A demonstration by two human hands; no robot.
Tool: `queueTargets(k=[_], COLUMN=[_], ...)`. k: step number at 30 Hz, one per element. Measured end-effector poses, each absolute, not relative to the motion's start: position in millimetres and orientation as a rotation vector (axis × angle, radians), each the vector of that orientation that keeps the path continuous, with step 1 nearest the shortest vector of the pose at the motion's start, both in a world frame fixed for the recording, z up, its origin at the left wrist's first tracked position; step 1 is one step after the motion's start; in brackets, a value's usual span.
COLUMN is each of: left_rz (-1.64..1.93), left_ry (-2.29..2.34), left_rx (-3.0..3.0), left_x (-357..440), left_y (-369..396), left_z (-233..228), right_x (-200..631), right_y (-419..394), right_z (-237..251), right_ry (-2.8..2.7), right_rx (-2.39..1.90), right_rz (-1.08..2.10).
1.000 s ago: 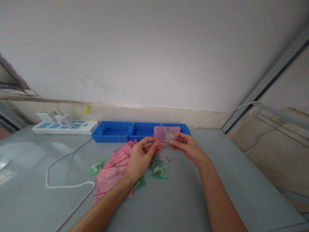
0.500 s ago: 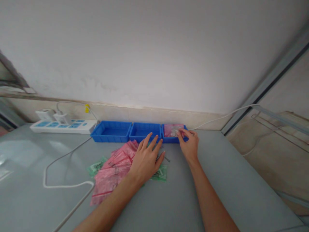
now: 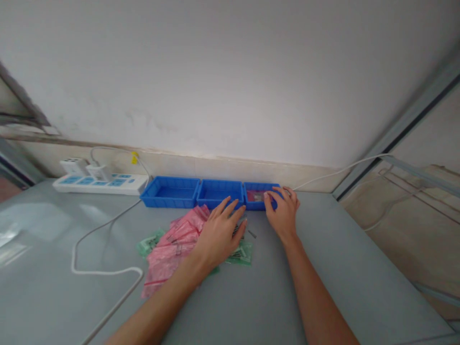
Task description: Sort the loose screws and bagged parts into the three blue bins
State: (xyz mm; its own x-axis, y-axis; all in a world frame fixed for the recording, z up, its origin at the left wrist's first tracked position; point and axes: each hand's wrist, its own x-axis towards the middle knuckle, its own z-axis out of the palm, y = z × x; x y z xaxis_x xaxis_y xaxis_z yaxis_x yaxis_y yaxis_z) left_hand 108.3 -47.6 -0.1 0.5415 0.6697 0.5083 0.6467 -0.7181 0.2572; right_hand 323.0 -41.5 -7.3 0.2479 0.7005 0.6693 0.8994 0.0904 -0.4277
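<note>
My left hand (image 3: 222, 235) rests over a pile of pink plastic bags (image 3: 176, 242), fingers spread and holding nothing. Green bags (image 3: 241, 254) with small dark metal pieces inside show from under it, and a thin screw-like piece (image 3: 252, 234) lies by its fingertips. At the right-hand blue bin (image 3: 254, 207), my right hand (image 3: 283, 213) is over the rim, its thumb and fingers curved and apart. A pink bag (image 3: 256, 195) with pale contents lies inside that bin, partly hidden by the fingers.
Two more blue bins, the middle one (image 3: 221, 184) and the left one (image 3: 172, 205), stand in the same row by the wall. A white power strip (image 3: 104, 186) with plugs is at the left. Its white cable (image 3: 104, 273) runs across the grey table (image 3: 345, 268).
The pink bag has dropped lower into the right-hand bin, and my right hand has let go of it. My left hand stays over the pile. The view has shifted slightly.
</note>
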Motion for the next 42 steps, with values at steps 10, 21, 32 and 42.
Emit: queueTargets(k=[10, 21, 32, 42], left_rz=[0.861, 0.872, 0.817, 0.869], left_ry=[1.002, 0.963, 0.945, 1.048], left_rx=[2.747, 2.772, 2.766, 2.727], left_x=[69.9, 79.7, 82.4, 78.3], left_y=[-28.6, -40.0, -44.6, -43.4], left_z=[9.4, 7.8, 7.1, 11.6], right_x=[299.0, 312.9, 307.5, 296.0], right_y=[-67.9, -71.4, -74.3, -63.1], right_z=[12.1, 16.2, 10.4, 0.8], right_ry=[-2.162, -2.062, -2.082, -2.034], right_rx=[-1.667, -1.604, -1.613, -1.506], right_rz=[0.598, 0.740, 1.014, 0.580])
